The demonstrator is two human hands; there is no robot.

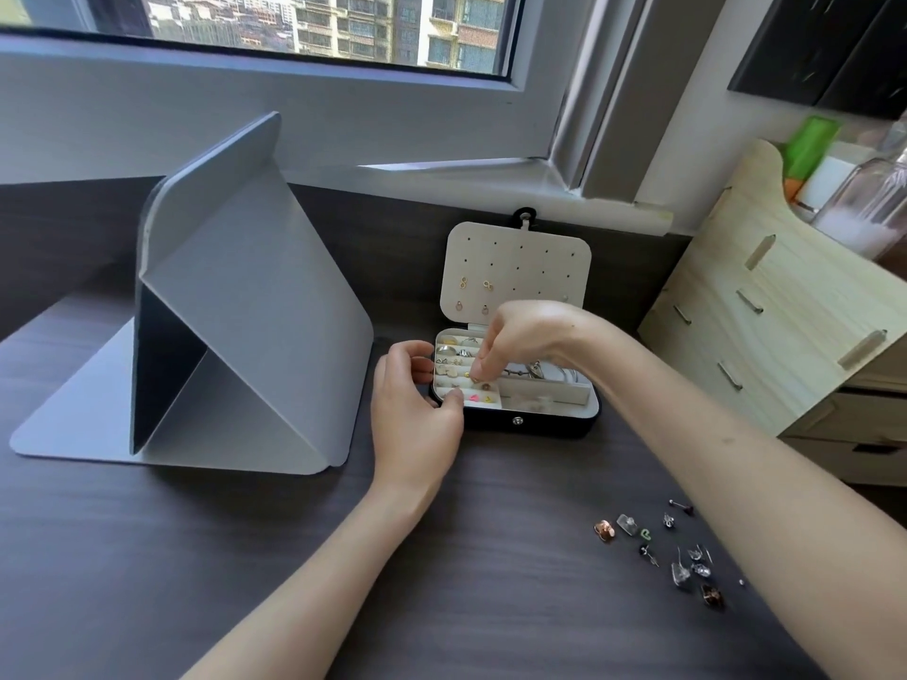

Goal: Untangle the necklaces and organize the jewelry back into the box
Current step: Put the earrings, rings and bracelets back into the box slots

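Left hand [412, 414] grips the open jewelry box [540, 424] at its left corner, thumb on the rim. Right hand [520, 336] hangs over it, bunched fingertips [483, 368] down among the slotted rows, a small gold piece [474, 379] just beneath them. Loose earrings [680, 571] lie well behind those fingers.

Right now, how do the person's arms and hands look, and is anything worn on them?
The left hand and right hand are bare, with no ring, watch or bracelet visible. The left forearm and right forearm are bare too; no sleeve shows.
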